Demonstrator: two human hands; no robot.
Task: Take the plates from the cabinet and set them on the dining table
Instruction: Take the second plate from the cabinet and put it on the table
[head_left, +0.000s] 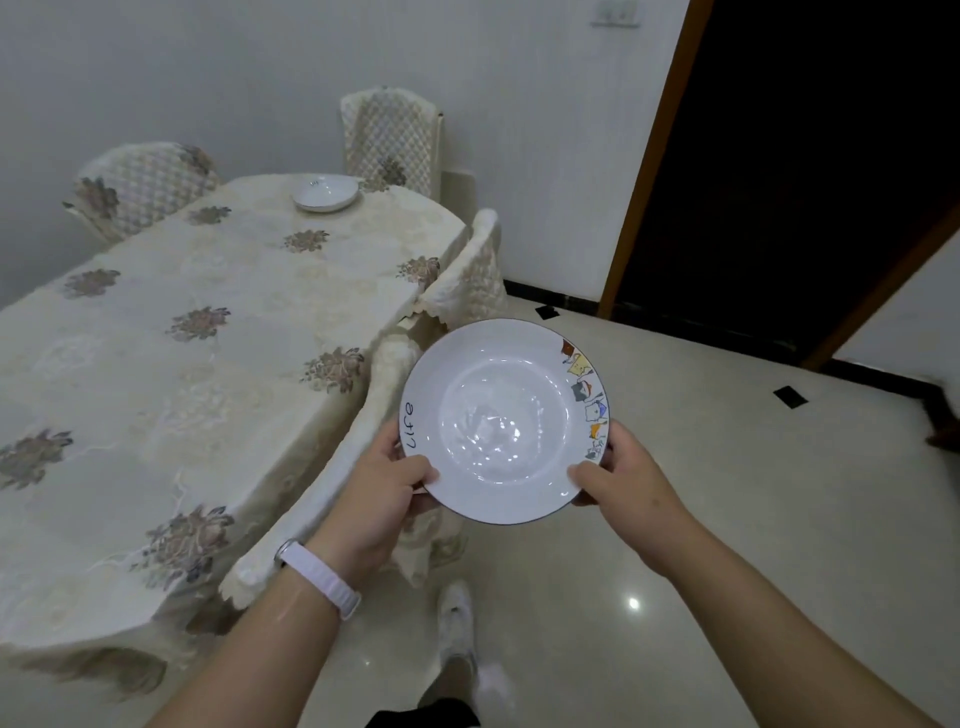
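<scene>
A deep white ceramic plate with a thin dark rim (503, 420) is held in the air in front of the body, above the glossy cream tiled floor (701, 519) and just beside the near corner of the dining table covered in a cream floral tablecloth (171, 364). The plate is gripped at its near edge from both sides: the left hand (382, 499) is clamped on the lower-left rim, the thumb laid over the top surface and the remaining fingers tucked beneath, and the right hand (626, 475) is clamped on the lower-right rim in the same manner. The plate is kept face up, tilted slightly toward the camera; being round, it has no long axis. The word "Life" is written in dark script on the left of the rim, read sideways, and a row of small coloured cartoon figures is printed along the right of the rim. A white wristband (319, 577) is worn on the left wrist. A second white plate (325, 193) is seen lying on the far end of the table, well apart from the held one. Chairs in quilted cream covers (389, 137) are set around the table.
</scene>
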